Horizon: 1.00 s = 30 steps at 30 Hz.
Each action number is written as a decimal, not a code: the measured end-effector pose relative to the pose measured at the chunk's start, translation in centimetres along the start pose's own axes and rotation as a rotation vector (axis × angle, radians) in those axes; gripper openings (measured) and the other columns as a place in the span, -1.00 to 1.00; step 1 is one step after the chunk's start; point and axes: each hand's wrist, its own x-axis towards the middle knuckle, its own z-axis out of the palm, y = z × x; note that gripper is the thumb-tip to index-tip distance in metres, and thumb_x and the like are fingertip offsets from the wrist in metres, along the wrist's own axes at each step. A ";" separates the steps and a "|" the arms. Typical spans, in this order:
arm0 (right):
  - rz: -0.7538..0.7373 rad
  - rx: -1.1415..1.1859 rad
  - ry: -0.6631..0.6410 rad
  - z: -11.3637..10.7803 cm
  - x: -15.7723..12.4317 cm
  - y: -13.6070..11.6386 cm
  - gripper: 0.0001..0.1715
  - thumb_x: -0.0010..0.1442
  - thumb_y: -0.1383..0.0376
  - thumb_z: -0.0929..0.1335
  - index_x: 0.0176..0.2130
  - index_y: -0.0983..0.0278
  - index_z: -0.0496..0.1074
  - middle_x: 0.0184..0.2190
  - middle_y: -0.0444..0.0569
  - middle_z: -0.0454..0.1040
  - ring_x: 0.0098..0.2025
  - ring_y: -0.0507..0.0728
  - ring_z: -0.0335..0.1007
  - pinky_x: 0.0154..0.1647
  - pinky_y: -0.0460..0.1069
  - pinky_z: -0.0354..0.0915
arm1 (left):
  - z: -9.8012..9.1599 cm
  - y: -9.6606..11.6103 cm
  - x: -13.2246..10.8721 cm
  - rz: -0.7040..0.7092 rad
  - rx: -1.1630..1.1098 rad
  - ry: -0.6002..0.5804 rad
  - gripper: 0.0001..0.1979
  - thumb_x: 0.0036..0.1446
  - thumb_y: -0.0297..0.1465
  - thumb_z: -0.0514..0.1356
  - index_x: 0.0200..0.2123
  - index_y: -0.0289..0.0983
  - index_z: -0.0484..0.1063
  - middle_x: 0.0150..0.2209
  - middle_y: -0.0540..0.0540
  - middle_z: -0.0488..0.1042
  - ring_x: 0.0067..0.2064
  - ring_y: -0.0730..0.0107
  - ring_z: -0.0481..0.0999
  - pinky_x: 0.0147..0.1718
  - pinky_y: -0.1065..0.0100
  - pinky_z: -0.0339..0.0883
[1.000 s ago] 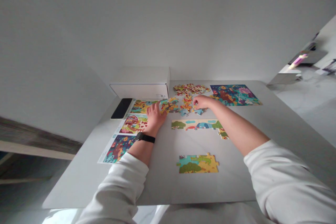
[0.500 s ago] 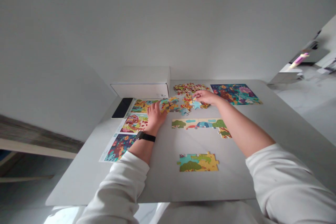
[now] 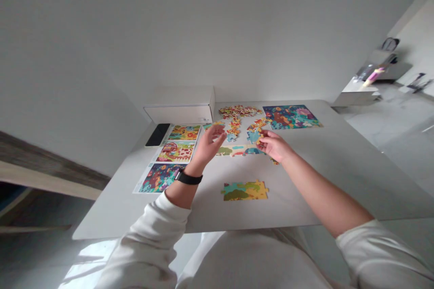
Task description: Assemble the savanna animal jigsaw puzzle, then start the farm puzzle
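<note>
My right hand [image 3: 273,144] pinches a blue and yellow jigsaw piece [image 3: 252,136] just above the table. My left hand [image 3: 209,142] is raised beside it, fingers curved and apart, with nothing visible in them. Behind the left hand, joined jigsaw pieces [image 3: 207,125] are partly hidden. Loose orange and blue pieces [image 3: 233,127] lie between the hands. Below them runs a joined jigsaw strip [image 3: 237,151] with a tree and blue shapes, its right end partly covered by my right hand. Nearer me lies a joined jigsaw block [image 3: 246,191] with a green crocodile and a tree.
A heap of jigsaw pieces [image 3: 240,111] lies at the back. To its right is a dark colourful jigsaw picture [image 3: 292,116]. On the left are a picture sheet [image 3: 174,151] with three scenes, a black phone [image 3: 158,135] and a white box [image 3: 179,104] against the wall.
My right hand has drawn back from the loose pieces toward me, with the blue and yellow jigsaw piece in it. My left hand has lifted off the joined pieces. The view has shifted slightly.
</note>
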 end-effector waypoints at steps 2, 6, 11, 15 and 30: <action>-0.002 0.073 0.004 0.4 -1.5 0.9 -0.48 -0.12 0.32 0.61 -0.15 0.12 0.46 -0.32 -0.19 0.61 -0.29 0.09 0.57 -0.14 0.04 0.55 | 1.6 0.9 -1.4 -0.079 -0.168 -0.086 -0.60 0.30 -0.08 0.34 0.03 -0.24 0.52 -0.08 -0.17 0.63 -0.05 0.23 0.62 -0.04 0.25 0.51; -0.025 0.134 -0.011 1.4 -3.2 2.8 -0.46 -0.10 0.27 0.64 -0.13 0.10 0.47 -0.26 -0.18 0.64 -0.26 0.10 0.59 -0.12 0.06 0.57 | 4.5 2.0 -4.0 -0.254 -0.384 -0.221 -0.57 0.18 -0.04 0.43 -0.09 -0.23 0.52 -0.18 -0.09 0.59 -0.18 0.35 0.57 -0.18 0.32 0.45; -0.029 0.138 -0.013 2.0 -3.7 5.0 -0.44 -0.15 0.23 0.67 -0.17 0.10 0.47 -0.26 -0.17 0.62 -0.23 0.11 0.58 -0.11 0.05 0.56 | 6.1 1.5 -5.3 -0.363 -0.449 -0.226 -0.59 0.05 -0.07 0.51 -0.28 -0.25 0.52 -0.31 -0.02 0.54 -0.27 0.43 0.51 -0.22 0.36 0.41; -0.012 0.103 -0.007 2.1 -4.2 6.0 -0.44 -0.18 0.20 0.67 -0.19 0.12 0.50 -0.27 -0.19 0.59 -0.24 0.09 0.55 -0.08 0.04 0.54 | 6.1 0.6 -5.5 -0.462 -0.529 -0.189 -0.56 0.00 -0.07 0.52 -0.32 -0.25 0.48 -0.34 0.00 0.52 -0.25 0.40 0.55 -0.23 0.36 0.42; 0.037 -0.156 -0.039 1.8 -4.8 6.6 -0.45 -0.13 0.13 0.61 -0.12 0.12 0.50 -0.24 -0.13 0.57 -0.18 0.16 0.50 -0.17 0.03 0.43 | 6.3 0.0 -6.5 -0.448 -0.637 -0.257 -0.48 0.05 0.02 0.51 -0.20 -0.24 0.48 -0.30 0.00 0.53 -0.24 0.38 0.58 -0.25 0.36 0.44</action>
